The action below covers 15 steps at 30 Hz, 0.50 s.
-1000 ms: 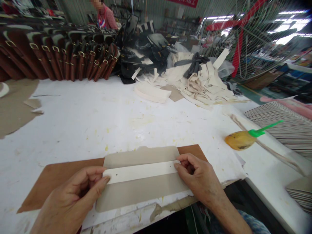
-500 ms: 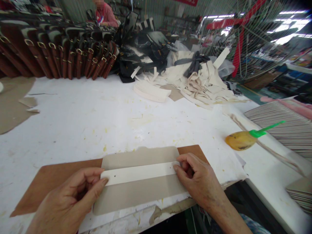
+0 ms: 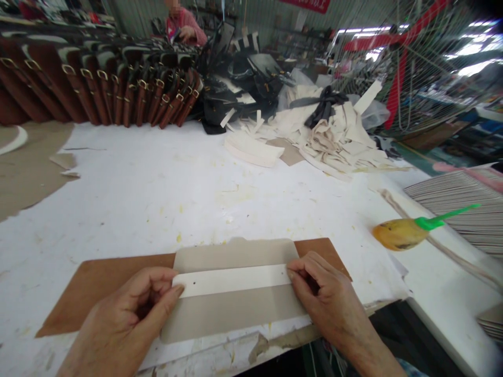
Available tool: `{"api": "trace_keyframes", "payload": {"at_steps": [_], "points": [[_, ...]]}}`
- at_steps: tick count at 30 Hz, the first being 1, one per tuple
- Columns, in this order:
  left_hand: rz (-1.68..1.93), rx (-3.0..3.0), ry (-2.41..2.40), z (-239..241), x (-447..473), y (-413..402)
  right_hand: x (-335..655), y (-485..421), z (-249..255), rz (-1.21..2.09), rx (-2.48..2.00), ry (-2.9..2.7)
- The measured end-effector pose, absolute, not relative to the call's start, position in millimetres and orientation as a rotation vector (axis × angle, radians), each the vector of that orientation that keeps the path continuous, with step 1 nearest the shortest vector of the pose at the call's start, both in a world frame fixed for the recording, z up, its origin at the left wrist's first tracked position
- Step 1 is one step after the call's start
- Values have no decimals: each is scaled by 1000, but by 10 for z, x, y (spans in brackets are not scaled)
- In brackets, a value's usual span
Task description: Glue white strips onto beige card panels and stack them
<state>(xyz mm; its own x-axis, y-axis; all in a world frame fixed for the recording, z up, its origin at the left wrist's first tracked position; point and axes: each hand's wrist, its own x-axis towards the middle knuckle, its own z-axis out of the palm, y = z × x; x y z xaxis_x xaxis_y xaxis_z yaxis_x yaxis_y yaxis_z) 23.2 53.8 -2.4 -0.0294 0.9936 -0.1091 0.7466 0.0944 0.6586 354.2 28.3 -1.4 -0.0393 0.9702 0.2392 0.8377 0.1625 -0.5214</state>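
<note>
A white strip (image 3: 236,280) with a small dark hole near each end lies lengthwise across a beige panel (image 3: 236,314). My left hand (image 3: 129,314) pinches the strip's left end between thumb and fingers. At the opposite end, my right hand (image 3: 326,293) grips the strip the same way. Beneath the beige panel is a longer brown leather piece (image 3: 113,283), which shows on both sides and is partly covered by my hands.
Brown buckled bags (image 3: 129,94) stand in a row at the back left. Cream scraps (image 3: 334,136) are heaped at the back. A yellow bottle with a green nozzle (image 3: 401,233) lies at right, near stacked sheets (image 3: 463,204). A person (image 3: 184,29) is behind the bags.
The whole view has shifted, so the table and things appear slightly farther right. Both hands keep their hold on the strip, which lies almost the same on the panel.
</note>
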Motion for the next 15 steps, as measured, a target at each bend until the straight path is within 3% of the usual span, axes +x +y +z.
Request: {"api": "trace_keyframes", "payload": {"at_steps": [10,15], "points": [[782,1804,1698,211,422,473,3582,224,-80,400,-1779,-1857],[1082,2349,1200,262,396,322,3814,243,-230,377,-1718,-1969]]}}
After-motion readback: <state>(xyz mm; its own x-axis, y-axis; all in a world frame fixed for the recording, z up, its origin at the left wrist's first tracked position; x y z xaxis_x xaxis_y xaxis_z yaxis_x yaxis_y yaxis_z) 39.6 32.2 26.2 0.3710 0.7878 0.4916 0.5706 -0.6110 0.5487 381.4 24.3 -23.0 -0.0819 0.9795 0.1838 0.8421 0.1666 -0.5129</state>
